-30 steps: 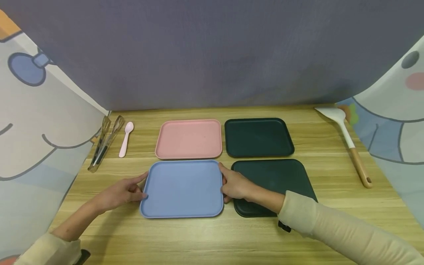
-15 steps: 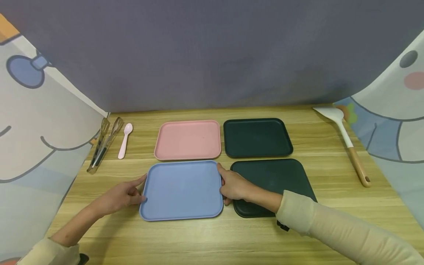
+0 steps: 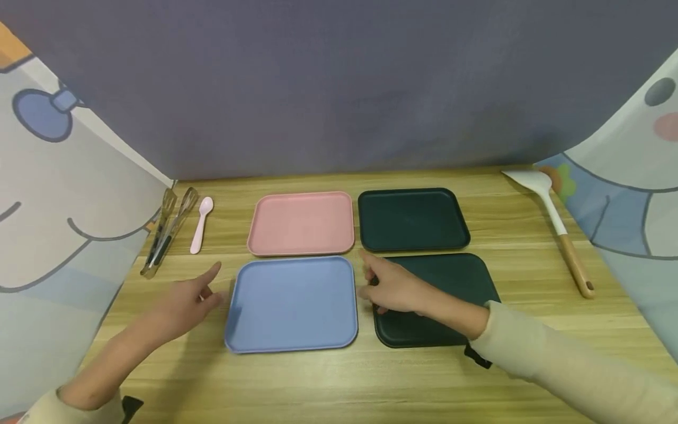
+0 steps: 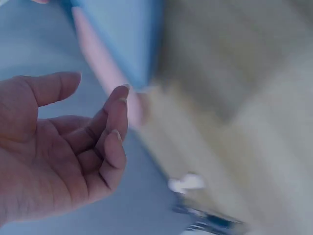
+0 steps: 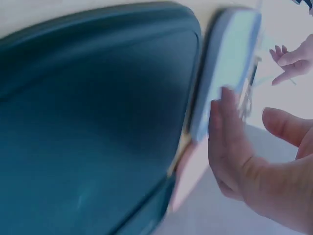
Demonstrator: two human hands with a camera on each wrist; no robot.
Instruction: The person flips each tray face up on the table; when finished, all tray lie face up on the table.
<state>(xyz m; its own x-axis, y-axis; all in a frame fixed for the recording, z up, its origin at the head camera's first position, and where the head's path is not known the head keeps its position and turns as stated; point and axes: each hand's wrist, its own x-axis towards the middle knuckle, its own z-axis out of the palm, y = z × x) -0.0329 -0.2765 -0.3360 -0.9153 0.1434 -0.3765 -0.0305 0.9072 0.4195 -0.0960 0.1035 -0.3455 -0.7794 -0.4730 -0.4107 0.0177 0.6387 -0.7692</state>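
Observation:
A blue rectangular tray point(image 3: 292, 306) lies flat on the wooden table, just in front of a pink tray point(image 3: 302, 224). My left hand point(image 3: 182, 306) hovers off the blue tray's left edge, its fingers loosely bent and holding nothing; the left wrist view shows its palm bare. My right hand point(image 3: 394, 285) is off the tray's right edge, above the front dark green tray point(image 3: 439, 330), thumb and fingers apart with nothing between them. Behind that one lies a second dark green tray point(image 3: 413, 219).
Metal tongs point(image 3: 166, 232) and a small pink spoon point(image 3: 202, 225) lie at the left. A white spatula with a wooden handle point(image 3: 574, 265) rests at the right. A grey panel point(image 3: 339, 88) rises along the back, with cartoon-printed walls on both sides.
Both hands have let go of the blue tray's edges and drawn apart, the left to the left, the right to the right. The trays appear unmoved.

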